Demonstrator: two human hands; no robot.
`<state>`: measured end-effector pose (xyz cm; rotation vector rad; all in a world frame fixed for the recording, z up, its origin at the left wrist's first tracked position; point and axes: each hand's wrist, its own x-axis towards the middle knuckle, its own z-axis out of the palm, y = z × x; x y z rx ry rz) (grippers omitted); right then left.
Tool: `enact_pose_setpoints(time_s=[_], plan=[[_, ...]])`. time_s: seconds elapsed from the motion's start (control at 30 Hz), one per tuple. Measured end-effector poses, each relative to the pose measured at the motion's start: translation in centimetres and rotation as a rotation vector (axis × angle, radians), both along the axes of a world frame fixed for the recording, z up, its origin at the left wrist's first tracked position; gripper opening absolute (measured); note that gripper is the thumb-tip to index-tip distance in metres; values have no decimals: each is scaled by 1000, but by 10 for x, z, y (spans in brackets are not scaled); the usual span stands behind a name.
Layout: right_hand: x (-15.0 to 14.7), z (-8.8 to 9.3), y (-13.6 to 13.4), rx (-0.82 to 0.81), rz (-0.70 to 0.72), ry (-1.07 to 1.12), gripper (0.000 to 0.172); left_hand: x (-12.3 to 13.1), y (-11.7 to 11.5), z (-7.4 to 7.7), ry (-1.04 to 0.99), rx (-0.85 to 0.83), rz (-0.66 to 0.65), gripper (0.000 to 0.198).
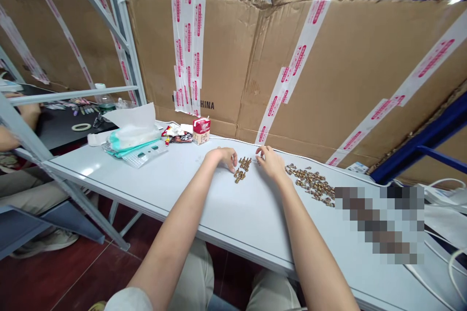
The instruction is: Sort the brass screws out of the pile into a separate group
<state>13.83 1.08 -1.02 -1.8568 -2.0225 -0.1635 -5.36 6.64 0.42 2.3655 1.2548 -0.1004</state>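
Note:
A small cluster of brass-coloured metal pieces (242, 170) lies on the pale table between my hands. My left hand (226, 157) rests at the cluster's left edge, fingers bent and apart, with the fingertips close to the nearest pieces. On the other side, my right hand (270, 161) is a little above the tabletop, its fingers curled in toward the thumb. Whatever may be between those fingertips is too small to make out. A larger loose heap of the same brass-coloured pieces (314, 184) spreads to the right of my right wrist.
A red and white drink carton (201, 131) stands at the back, beside crumpled snack wrappers (177, 133). Left of them lies a teal-and-white plastic packet (133, 138). Cardboard (226, 58) walls the rear edge. White cables (452, 257) run at the right. Another person's arm (22, 121) shows far left.

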Motion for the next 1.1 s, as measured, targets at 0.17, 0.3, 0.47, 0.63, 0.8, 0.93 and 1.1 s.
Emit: enact_pose_setpoints(time_s=[0.17, 0.3, 0.47, 0.63, 0.8, 0.93, 1.1], plan=[[2, -9, 2, -119, 14, -46, 19, 4, 8, -13, -63, -4, -26, 27], [10, -12, 2, -130, -79, -160, 17, 1, 14, -19, -158, -64, -19, 18], [17, -11, 0, -46, -216, -205, 23, -3, 15, -17, -164, -34, 14, 17], [14, 4, 6, -60, 130, 98, 16, -5, 14, -14, -154, 69, 70, 17], [5, 14, 9, -137, 511, 290, 15, -8, 12, -13, -179, 151, 105, 17], [0, 8, 7, -173, 543, 254, 18, -9, 9, -11, -180, 186, 124, 15], [-6, 1, 5, -186, 505, 159, 23, -9, 8, -10, -176, 200, 135, 15]])
